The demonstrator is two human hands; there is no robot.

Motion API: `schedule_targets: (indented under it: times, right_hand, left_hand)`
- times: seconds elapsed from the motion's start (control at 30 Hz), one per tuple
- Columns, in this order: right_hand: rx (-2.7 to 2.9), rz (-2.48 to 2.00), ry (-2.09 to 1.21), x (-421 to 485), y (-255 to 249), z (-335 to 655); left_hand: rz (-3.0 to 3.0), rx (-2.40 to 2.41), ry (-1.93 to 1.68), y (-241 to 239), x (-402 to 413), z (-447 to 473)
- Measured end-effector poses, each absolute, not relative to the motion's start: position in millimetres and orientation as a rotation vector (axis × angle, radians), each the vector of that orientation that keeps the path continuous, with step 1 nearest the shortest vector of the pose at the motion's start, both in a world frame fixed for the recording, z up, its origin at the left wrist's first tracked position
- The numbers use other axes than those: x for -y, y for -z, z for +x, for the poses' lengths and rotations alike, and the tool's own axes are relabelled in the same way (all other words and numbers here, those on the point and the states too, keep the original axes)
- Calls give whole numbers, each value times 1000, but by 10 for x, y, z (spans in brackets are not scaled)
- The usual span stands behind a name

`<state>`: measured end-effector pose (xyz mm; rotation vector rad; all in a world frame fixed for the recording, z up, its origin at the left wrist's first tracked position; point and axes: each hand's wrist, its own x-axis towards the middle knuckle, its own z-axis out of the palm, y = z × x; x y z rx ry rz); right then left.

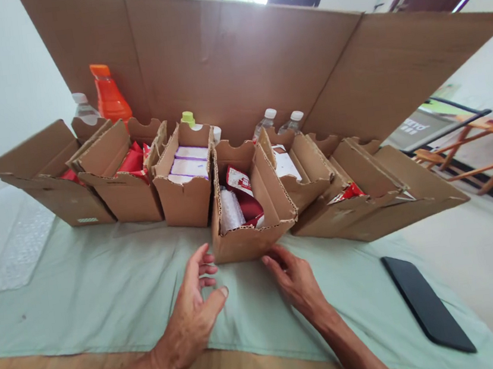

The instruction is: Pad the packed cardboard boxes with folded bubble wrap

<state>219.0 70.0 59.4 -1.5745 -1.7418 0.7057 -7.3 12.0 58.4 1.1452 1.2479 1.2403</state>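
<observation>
A row of open cardboard boxes stands on a pale green cloth (106, 285). The middle box (253, 240) holds red packets and a clear wrapped item. My left hand (196, 310) hovers just in front of its left corner, fingers apart and holding nothing. My right hand (294, 280) rests on the cloth right below the box's front, fingers stretched toward it, empty. The box to the left (185, 201) holds white cartons with purple edges. Two more boxes at far left (126, 193) carry red packets.
A big cardboard sheet (235, 60) stands behind the boxes. An orange bottle (109, 96) and clear bottles (266, 121) sit at the back. A black phone (427, 305) lies on the cloth at right. Wooden chair frames (471, 148) stand far right.
</observation>
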Motion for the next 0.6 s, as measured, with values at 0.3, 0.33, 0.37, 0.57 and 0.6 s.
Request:
schedule_targets:
  times: [0.3,0.33,0.37,0.57,0.6]
  right_hand:
    - [1659,-1421,-642,-743,-894,2307]
    - [1635,-1430,-554,-785,-1022,2345]
    - [1620,-1440,-469,-847,-1155,2380]
    - [1792,-1618,-200,-1434,-1656,2423]
    - [1803,-1634,-179,-1499,-1665,2414]
  left_hand:
    - [1181,-1019,-1237,-637,-659,135]
    - [1190,-1013,-1223,-636,-707,133]
    - [1199,-1014,-1216,-631,-752,130]
    - [1204,-1123,-1247,-530,-932,124]
    - [1207,-1135,-1245,-512,-940,116]
